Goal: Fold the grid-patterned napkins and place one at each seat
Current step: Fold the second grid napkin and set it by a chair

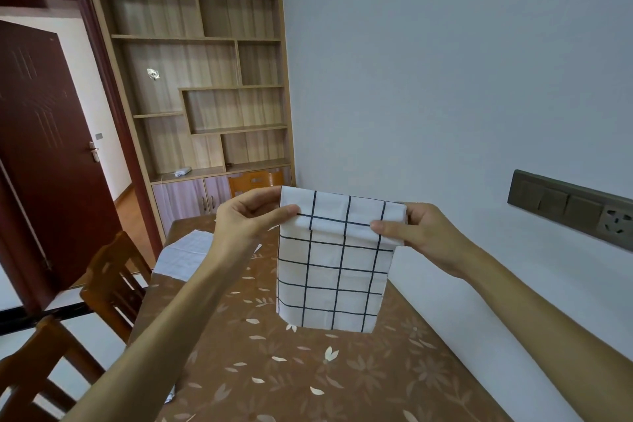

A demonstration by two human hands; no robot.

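Napkin (pixel 334 264) held upright above the table (pixel 274 370), its top edge pinched at the left corner by the left hand (pixel 245 219) and at the right by the right hand (pixel 419 233); a second cloth (pixel 186 255), probably another napkin, lies at the far end.

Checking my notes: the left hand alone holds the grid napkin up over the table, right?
Not quite: both hands hold it. The head view shows the left hand and the right hand each pinching the folded top of the napkin, up over the table.
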